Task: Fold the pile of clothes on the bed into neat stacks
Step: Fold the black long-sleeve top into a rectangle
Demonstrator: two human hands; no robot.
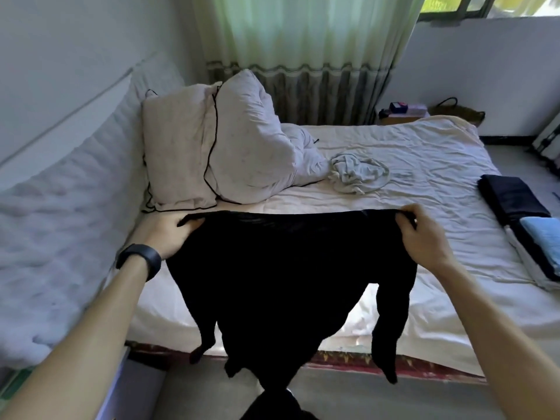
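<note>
A black garment (288,268) hangs at centre frame, its lower ends trailing toward 6 o'clock past the near edge of the bed (439,192). The left hand (168,234) pinches its top edge at 9 o'clock and the right hand (424,241) at 3 o'clock, stretching it taut between them. On the bed, a crumpled pale garment (359,174) lies at 1 o'clock, a folded stack (527,225) at 3 o'clock, pillows (212,147) at 11 o'clock.

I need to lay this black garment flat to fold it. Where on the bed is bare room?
The widest bare sheet lies between the crumpled pale garment and the folded stacks, running to the near edge. The strip behind the crumpled pale garment is bare too. Crowded: pillows at left, folded stacks along the right edge.
</note>
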